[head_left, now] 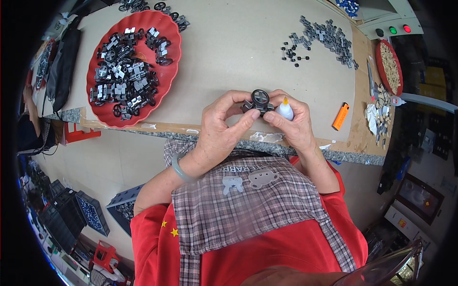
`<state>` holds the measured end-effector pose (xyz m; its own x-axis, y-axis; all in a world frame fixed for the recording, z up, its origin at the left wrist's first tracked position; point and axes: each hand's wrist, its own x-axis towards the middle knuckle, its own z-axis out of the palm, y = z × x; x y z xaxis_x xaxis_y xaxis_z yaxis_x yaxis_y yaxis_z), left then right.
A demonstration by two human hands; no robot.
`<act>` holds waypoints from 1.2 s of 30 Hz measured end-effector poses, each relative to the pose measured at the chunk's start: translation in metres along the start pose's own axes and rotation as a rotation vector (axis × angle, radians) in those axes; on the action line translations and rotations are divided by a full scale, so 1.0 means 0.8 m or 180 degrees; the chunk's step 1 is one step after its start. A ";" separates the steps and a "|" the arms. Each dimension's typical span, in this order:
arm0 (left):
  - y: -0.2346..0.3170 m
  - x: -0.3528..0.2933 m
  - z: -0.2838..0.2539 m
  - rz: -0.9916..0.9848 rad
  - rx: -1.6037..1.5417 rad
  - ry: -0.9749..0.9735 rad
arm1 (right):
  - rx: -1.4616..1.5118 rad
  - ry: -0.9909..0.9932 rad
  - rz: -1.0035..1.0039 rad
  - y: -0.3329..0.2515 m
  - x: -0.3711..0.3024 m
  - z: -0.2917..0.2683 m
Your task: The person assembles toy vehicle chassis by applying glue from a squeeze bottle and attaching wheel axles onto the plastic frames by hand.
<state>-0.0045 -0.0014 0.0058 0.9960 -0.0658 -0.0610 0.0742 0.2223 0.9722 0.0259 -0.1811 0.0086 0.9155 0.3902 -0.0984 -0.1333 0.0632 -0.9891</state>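
Close to the table's front edge, my left hand (222, 119) pinches a small toy assembly (260, 98) in grey and black plastic, with a black spoked wheel facing up. Fingers of my right hand (296, 125) are closed round a small white squeeze bottle (285, 111), its yellowish tip pointing up. The right thumb also meets the assembly's right side. To the left lies a red scalloped tray (175, 52), heaped with similar wheeled assemblies (126, 71). An orange lighter (340, 117) rests on the table to the right of my right hand.
Loose grey parts (329, 40) are spread at the far right, beside small black pieces (295, 53). More assemblies (164, 9) lie behind the tray. A red dish (389, 66) of tan pieces and a machine with coloured buttons (393, 30) stand at the right edge.
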 end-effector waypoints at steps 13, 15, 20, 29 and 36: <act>-0.007 -0.007 0.000 0.0558 0.0602 0.0212 | -0.0886 0.0238 -0.0533 0.003 -0.013 0.013; -0.007 -0.008 0.000 0.0507 0.0569 0.0224 | -0.0883 0.0269 -0.0561 0.004 -0.013 0.015; -0.007 -0.009 0.001 0.0314 0.0394 0.0260 | -0.1119 0.0420 -0.0641 0.003 -0.015 0.024; -0.004 -0.005 0.002 0.0773 0.0753 0.0161 | 0.0440 0.0329 -0.0214 0.018 -0.010 0.015; -0.008 -0.003 -0.003 0.0598 0.0925 0.0172 | 0.0002 0.0500 -0.0496 0.021 -0.007 0.025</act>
<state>-0.0071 0.0001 -0.0005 0.9927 0.0032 0.1209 -0.1205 -0.0612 0.9908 0.0113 -0.1639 -0.0052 0.9729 0.2277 0.0396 0.0142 0.1120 -0.9936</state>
